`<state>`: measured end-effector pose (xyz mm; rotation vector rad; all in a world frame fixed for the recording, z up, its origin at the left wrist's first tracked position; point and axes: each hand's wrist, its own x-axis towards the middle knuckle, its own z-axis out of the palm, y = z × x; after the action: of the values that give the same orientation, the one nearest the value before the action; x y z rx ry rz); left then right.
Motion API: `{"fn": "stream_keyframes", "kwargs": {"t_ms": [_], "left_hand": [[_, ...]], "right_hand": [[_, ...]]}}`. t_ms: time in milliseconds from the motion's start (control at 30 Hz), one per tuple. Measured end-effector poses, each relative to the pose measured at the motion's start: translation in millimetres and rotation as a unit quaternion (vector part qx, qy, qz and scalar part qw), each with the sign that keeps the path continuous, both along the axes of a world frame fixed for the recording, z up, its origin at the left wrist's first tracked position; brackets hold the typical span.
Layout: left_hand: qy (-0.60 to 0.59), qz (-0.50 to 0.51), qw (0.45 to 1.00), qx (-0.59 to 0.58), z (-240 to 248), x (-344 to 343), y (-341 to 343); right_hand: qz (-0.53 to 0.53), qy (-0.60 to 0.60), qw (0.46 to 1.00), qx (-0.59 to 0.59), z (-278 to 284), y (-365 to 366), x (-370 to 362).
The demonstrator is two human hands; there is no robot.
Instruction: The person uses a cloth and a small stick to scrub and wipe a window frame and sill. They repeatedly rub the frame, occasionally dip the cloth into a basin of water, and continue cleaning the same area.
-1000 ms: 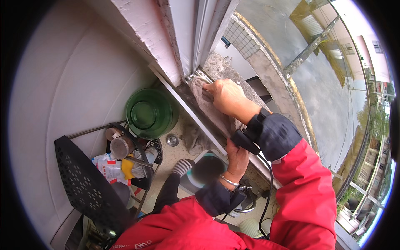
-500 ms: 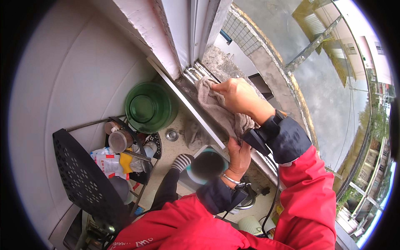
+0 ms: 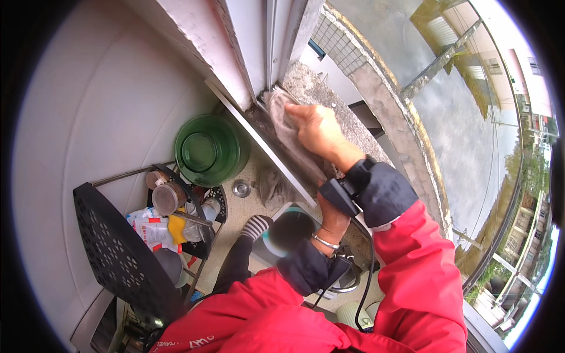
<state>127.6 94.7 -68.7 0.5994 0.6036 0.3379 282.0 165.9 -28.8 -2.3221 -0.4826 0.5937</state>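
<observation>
A greyish-brown cloth [image 3: 288, 132] lies lengthwise in the window track on the sill, bunched up against the frame corner. My right hand [image 3: 318, 130] presses down on its far end, fingers closed on the fabric. Nearer to me, my left hand [image 3: 334, 217] is at the cloth's lower end, which runs into its grip. The black device strapped on my right wrist [image 3: 340, 196] covers most of the left fingers. A silver bracelet [image 3: 325, 242] circles my left wrist.
A white-edged ledge [image 3: 268, 147] runs beside the sill. Below stand a green basin [image 3: 235, 154], a bucket of dark water [image 3: 276, 250] and a black rack [image 3: 120, 244] with jars and packets. A grey rag [image 3: 275, 189] hangs near the bucket. Outside is a rough concrete ledge [image 3: 306, 88].
My right hand has pushed the cloth up and left along the track, into the frame corner. The right forearm followed leftward and now covers more of my left hand.
</observation>
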Motion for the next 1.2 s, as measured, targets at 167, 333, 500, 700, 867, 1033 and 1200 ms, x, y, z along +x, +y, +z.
{"fn": "stream_keyframes", "kwargs": {"t_ms": [167,333,500,700,867,1033,1200], "left_hand": [[0.021,-0.045,0.998,0.027,-2.6,-6.3,0.0],[-0.028,-0.07,0.997,0.032,4.2,-5.4,7.2],[-0.001,-0.024,0.998,0.051,-6.3,2.6,1.6],[-0.077,-0.019,0.99,-0.118,-17.4,-3.4,4.4],[0.031,-0.06,0.997,0.048,0.9,-3.0,5.4],[0.005,-0.042,0.997,0.07,8.3,3.1,11.0],[-0.017,-0.03,0.998,0.05,-0.7,9.7,17.8]], "right_hand": [[0.084,-0.024,0.992,-0.095,12.2,-23.0,7.2],[0.176,-0.066,0.96,-0.208,28.6,-0.3,16.3],[0.162,-0.126,0.964,-0.169,14.9,22.2,9.7],[0.01,-0.075,0.996,-0.046,6.4,-13.7,-1.5],[0.124,-0.054,0.973,-0.185,22.0,-24.1,16.0],[0.163,-0.089,0.962,-0.202,23.3,-5.6,25.6],[0.107,-0.105,0.977,-0.153,2.5,5.4,17.0]]}}
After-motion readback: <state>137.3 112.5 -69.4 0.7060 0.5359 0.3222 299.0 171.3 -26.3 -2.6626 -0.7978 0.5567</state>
